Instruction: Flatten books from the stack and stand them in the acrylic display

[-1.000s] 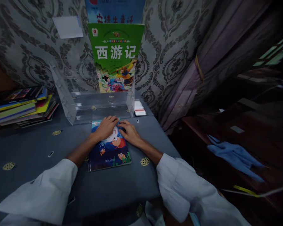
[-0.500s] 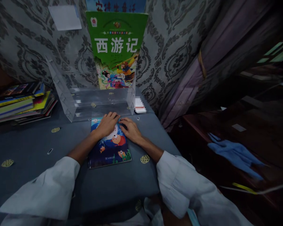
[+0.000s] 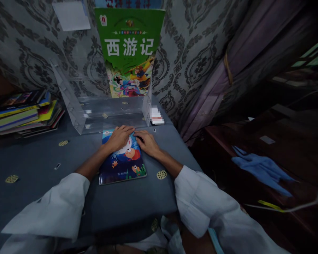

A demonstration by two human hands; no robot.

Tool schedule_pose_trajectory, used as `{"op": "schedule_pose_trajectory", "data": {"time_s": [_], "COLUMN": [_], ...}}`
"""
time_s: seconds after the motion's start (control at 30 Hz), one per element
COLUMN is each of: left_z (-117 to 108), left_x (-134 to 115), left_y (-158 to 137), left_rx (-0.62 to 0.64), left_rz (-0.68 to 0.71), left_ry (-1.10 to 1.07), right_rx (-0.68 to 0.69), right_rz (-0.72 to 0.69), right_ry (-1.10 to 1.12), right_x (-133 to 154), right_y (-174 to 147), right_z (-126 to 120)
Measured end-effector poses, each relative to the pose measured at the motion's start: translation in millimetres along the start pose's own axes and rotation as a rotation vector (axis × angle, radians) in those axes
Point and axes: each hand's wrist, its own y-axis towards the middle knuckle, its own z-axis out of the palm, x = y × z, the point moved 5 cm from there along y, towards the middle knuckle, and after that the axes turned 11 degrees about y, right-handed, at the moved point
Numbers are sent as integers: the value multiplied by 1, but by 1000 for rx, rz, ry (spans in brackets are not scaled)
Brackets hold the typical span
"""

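Note:
A blue picture book (image 3: 123, 169) with orange cartoon fish on its cover lies closed on the table, below a clear acrylic book rack (image 3: 108, 123). My left hand (image 3: 122, 137) rests flat across the upper part of the cover, its fingers stretched toward the top right corner. At that same corner, my right hand (image 3: 147, 141) touches the book's edge with its fingertips, thumb a little apart from the fingers. The two hands nearly meet there. Behind them, a green book (image 3: 129, 49) with a monkey figure stands upright in the rack, in front of a blue one (image 3: 129, 3).
A stack of books (image 3: 21, 114) sits on the left of the patterned grey-blue tablecloth (image 3: 37, 158). Beside the rack lies a small white blurred item (image 3: 157, 116). Past the table's right edge are a purple curtain (image 3: 212, 84) and a blue cloth (image 3: 262, 169).
The view has shifted slightly, so everything sits a little higher. Both hands stay at the top of the blue book, with hardly any movement.

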Motion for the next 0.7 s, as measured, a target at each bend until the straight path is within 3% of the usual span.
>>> {"op": "schedule_pose_trajectory", "data": {"time_s": [0.7], "left_z": [0], "left_x": [2], "left_y": [-4], "left_rx": [-30], "left_rz": [55], "left_ry": [-58], "right_rx": [86], "right_rz": [30], "right_ry": [16], "right_x": [13], "right_y": [-23], "right_z": [-7]}}
